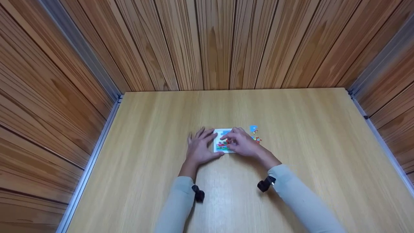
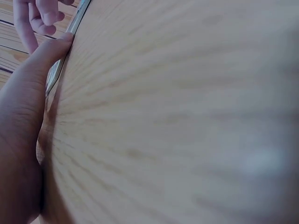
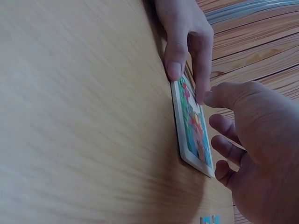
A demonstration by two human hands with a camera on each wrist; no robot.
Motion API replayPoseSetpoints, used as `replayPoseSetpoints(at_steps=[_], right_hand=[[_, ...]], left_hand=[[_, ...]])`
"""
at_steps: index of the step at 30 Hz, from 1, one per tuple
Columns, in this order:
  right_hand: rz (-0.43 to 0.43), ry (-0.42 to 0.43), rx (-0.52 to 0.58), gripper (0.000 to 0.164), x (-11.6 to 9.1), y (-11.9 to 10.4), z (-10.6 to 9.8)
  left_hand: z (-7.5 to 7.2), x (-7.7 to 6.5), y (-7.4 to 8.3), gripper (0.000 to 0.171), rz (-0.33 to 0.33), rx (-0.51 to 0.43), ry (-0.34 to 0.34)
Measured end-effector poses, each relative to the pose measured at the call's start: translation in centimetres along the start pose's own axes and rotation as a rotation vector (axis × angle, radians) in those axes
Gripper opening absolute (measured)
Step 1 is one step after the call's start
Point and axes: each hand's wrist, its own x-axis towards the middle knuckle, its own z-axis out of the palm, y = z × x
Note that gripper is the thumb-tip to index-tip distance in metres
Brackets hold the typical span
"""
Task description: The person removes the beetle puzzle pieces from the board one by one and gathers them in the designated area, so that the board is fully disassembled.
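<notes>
A small picture puzzle in a white frame (image 1: 218, 132) lies flat on the table, with a colourful picture partly filled in and pale gaps showing. My left hand (image 1: 200, 149) rests at its left side, fingers spread, the thumb at the near edge. Over the right part of the board is my right hand (image 1: 243, 142), its index finger reaching down to the picture and the thumb apart from it. From the right wrist, the puzzle board (image 3: 184, 135) shows below the bent fingers of that hand (image 3: 266, 140). I see no piece between them.
Loose puzzle pieces lie right of the board, a blue one (image 1: 253, 128) farther back and a red and yellow one (image 1: 257, 139) partly behind the right hand. The wooden table (image 1: 155, 129) meets plank walls (image 1: 213, 48) at the back and sides.
</notes>
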Motion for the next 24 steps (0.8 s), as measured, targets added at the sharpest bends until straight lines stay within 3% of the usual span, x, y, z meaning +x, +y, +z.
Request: replayPoseSetpoints(at_steps=[14, 20, 24], right_hand=[[-0.024, 0.016, 0.020, 0.024, 0.5, 0.3, 1.7], [-0.034, 0.041, 0.015, 0.026, 0.6, 0.7, 2.3], [0.002, 0.016, 0.002, 0.032, 0.7, 0.5, 2.4]], left_hand=[[-0.1, 0.0, 0.0, 0.091, 0.005, -0.007, -0.003], [-0.1, 0.0, -0.1, 0.091, 0.010, 0.001, 0.002], [-0.1, 0.0, -0.1, 0.091, 0.017, 0.008, 0.004]])
